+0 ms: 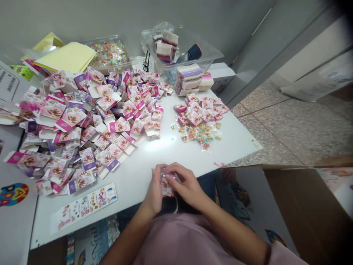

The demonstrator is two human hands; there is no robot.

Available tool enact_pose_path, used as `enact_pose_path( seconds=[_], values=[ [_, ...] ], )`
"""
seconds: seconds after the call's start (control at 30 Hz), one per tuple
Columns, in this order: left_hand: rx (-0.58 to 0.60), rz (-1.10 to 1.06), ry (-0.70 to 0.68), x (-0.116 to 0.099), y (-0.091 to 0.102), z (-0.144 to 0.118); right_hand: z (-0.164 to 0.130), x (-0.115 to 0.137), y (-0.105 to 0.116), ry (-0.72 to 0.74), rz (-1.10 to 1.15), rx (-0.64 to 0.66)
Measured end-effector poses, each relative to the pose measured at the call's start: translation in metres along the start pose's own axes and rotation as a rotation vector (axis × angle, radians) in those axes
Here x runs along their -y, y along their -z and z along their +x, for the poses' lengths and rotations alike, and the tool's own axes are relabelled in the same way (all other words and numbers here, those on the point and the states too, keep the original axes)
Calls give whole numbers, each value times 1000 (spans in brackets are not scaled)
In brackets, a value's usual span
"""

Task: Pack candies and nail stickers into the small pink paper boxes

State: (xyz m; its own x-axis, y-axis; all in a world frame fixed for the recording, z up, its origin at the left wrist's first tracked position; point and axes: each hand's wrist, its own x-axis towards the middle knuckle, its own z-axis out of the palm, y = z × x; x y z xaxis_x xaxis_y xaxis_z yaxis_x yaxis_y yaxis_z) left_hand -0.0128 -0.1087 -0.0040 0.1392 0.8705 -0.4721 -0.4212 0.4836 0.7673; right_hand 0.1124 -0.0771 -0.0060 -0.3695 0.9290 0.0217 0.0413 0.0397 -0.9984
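Observation:
Between my two hands, at the table's near edge, is a small printed box [167,187] with a pink and purple pattern. My left hand [154,193] grips its left side, fingers curled round it. My right hand [184,181] closes over its top and right side, partly hiding it. To the left spreads a big heap of similar small boxes [71,119], many with flaps standing up. Further right lies a smaller group of shut boxes [200,109]. Just in front of that group are several clear sachets [202,133] with colourful bits inside.
Behind the heap stand a clear tray of colourful sachets [109,51] and a clear bin [204,55] with stacked cards. More card stacks [189,77] stand beside it. A printed strip [85,206] lies front left. An open carton [298,206] is at right, below the table.

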Motion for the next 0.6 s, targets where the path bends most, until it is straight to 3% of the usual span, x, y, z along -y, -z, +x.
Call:
enact_pose_path(
  seconds=[0.13, 0.33, 0.5, 0.6],
  values=[
    [-1, 24, -36, 3, 3, 2, -5, -5, -4, -25, 118, -33],
    [-39, -21, -12, 3, 5, 3, -15, -6, -4, 248, -166, -36],
    [-57, 34, -68, 9, 5, 3, -13, -3, 1, 55, -111, -42],
    [-77, 66, -162, 12, 5, 2, -2, -4, 15, -21, -5, -116]
  ],
)
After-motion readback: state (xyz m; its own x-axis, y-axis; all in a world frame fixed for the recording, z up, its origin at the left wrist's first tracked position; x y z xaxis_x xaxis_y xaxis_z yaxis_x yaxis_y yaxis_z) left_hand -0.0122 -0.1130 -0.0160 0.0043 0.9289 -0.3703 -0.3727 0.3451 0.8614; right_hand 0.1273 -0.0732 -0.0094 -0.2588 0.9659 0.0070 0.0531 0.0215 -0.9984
